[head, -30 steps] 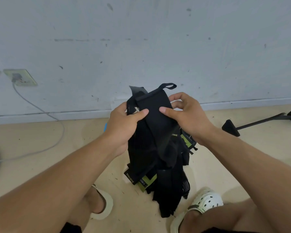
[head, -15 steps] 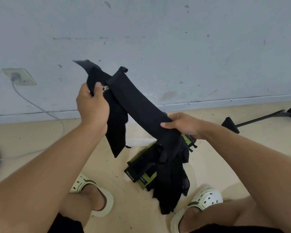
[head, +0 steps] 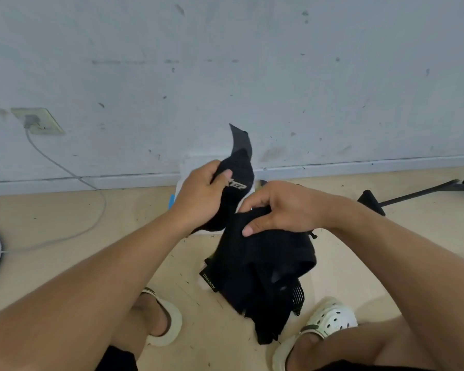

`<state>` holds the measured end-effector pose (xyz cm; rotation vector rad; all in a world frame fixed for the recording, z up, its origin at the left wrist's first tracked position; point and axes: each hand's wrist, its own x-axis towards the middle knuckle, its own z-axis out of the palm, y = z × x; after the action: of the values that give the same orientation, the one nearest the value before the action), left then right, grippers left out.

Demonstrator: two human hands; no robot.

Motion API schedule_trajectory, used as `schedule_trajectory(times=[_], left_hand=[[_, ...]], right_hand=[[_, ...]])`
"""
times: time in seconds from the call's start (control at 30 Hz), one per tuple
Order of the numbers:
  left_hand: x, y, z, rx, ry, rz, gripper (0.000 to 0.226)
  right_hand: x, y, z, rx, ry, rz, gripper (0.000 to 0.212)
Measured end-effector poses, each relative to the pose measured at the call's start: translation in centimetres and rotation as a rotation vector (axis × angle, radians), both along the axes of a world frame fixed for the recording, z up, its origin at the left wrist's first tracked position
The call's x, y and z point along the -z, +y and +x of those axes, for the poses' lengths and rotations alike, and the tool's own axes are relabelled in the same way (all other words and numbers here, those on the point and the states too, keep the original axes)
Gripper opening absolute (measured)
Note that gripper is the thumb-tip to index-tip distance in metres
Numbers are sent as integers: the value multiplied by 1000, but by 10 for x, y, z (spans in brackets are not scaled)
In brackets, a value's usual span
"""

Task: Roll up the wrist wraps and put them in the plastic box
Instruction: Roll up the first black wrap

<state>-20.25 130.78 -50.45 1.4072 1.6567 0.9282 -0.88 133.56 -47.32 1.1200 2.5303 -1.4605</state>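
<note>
Black fabric fills the middle of the view: a long wrist wrap (head: 239, 180) is held up between both hands above a heap of more wraps (head: 263, 279) on the floor (head: 65, 277). The left hand (head: 198, 196) grips the wrap near its upper part, fingers curled round the cloth and thumb pressed on its front; a free end of the strap stands up above the fist against the wall (head: 225, 62). Just beside the thumb a white printed logo shows on the wrap, partly hidden by the hand, its letters too cut off to read for sure. The right hand (head: 281, 210) grips the lower part of the same wrap, fingers curled over the top of the bunched cloth and thumb tucked beneath it. The two hands are close together.

At the left edge of the heap a black tab bears pale lettering that seems to read "XUETENG", upside down from here. A strip with white stripes shows at the heap's right side.

Behind the hands a pale, translucent box (head: 188, 167) stands against the wall, mostly hidden; a bit of blue shows at its left side. Cream clogs (head: 330, 319) flank the heap. A grey cable (head: 65, 167) runs from a wall socket (head: 38, 121) across the floor, and a black stand (head: 413, 191) lies at the right.
</note>
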Motion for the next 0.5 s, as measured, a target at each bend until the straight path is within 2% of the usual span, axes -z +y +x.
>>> schedule_trajectory(times=[0.07, 0.13, 0.3, 0.37, 0.5], left_hand=[[0, -3, 3, 80, -64, -55, 22], [-1, -5, 5, 131, -136, -126, 24], [-5, -2, 1, 109, -208, -187, 19], [-6, -3, -1, 131, -231, -193, 13], [-5, -5, -3, 141, -69, -150, 32]], right_hand=[[-5, -1, 0, 76, 33, 47, 15], [-8, 2, 1, 194, 1, 167, 31], [-3, 9, 7, 424, -75, 329, 60], [3, 13, 11, 455, -96, 341, 62], [5, 22, 21, 492, -72, 218, 52]])
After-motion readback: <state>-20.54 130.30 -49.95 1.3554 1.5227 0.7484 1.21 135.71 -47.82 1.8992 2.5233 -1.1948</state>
